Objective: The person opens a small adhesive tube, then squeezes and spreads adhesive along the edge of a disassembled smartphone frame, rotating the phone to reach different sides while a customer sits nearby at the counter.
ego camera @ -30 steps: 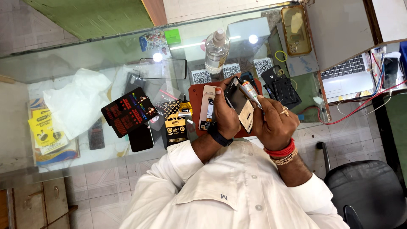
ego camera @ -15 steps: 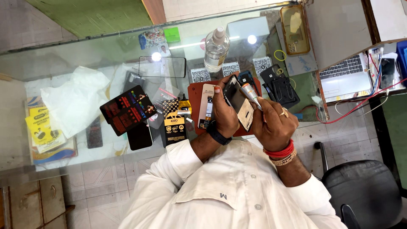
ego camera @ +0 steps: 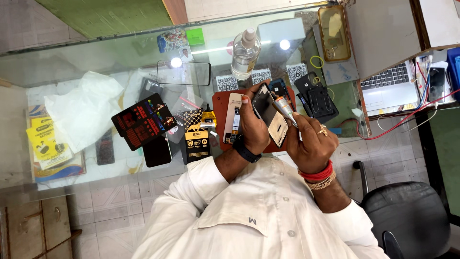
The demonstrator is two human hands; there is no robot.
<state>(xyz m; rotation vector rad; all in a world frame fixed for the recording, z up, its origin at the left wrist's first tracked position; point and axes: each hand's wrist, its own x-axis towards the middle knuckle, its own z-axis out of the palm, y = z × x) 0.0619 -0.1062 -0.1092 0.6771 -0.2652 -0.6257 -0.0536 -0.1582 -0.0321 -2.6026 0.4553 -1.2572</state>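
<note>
An opened phone (ego camera: 269, 114) with its back off is held up in my left hand (ego camera: 253, 125), above a red-brown work mat (ego camera: 220, 103) on the glass counter. My right hand (ego camera: 311, 141) grips a silver screwdriver (ego camera: 283, 106), and its tip rests on the phone's inner frame. A second phone part (ego camera: 233, 117) lies flat on the mat just left of my left hand. My left wrist carries a black watch. My right wrist wears red and beaded bands.
On the glass counter (ego camera: 120, 62) sit a clear spray bottle (ego camera: 244, 50), a screen protector (ego camera: 183, 73), dark packaging cards (ego camera: 143, 121), a white cloth (ego camera: 84, 110) and a black tool holder (ego camera: 315, 98). A laptop (ego camera: 390, 86) and cables are at right, a black chair (ego camera: 407, 216) lower right.
My hands and the phone have stayed almost in place; the screwdriver has shifted only slightly against the phone.
</note>
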